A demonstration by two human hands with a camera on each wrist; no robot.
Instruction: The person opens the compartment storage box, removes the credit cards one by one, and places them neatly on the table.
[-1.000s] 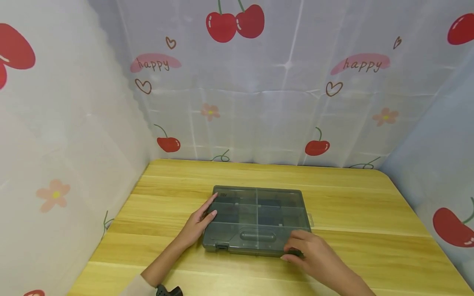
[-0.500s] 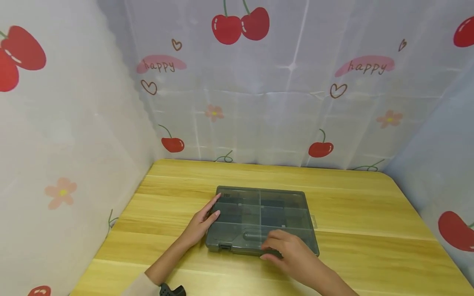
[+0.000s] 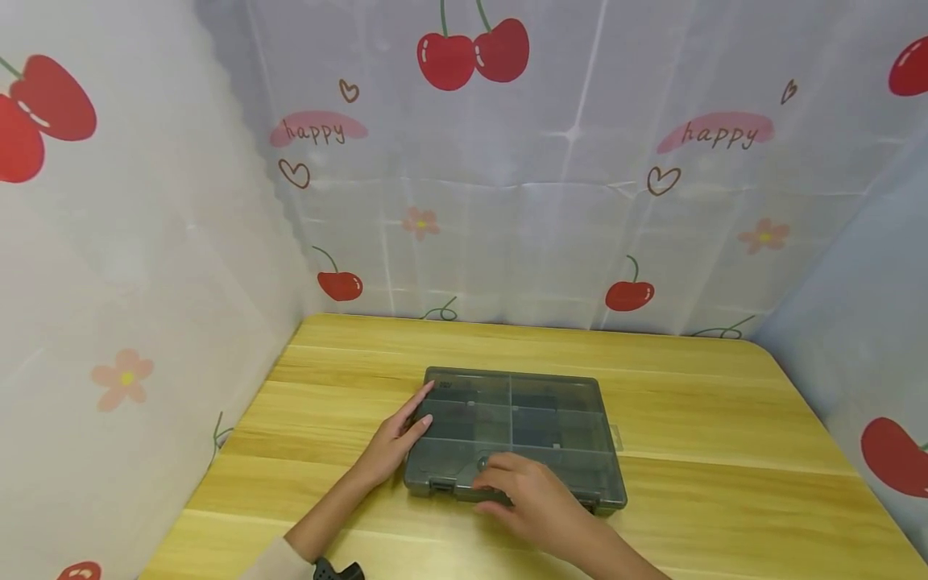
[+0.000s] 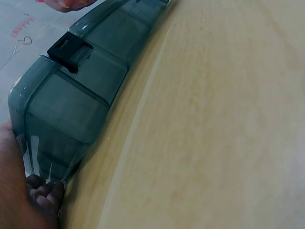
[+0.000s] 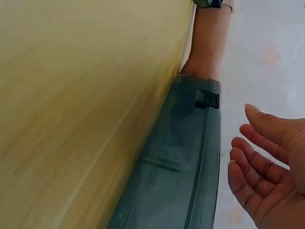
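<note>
Resting flat on organizer box: left hand; right hand loose, fingers apart.

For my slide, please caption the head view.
Left hand steadies a closed grey translucent plastic organizer box; right hand hovers near its front edge.

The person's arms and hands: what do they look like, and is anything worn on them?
Both hands are bare, without gloves or rings that can be seen. The left hand leads to a forearm that ends in a light cream sleeve cuff, with a small black device beside it at the wrist. The right hand and its forearm show no sleeve in the head view.
</note>
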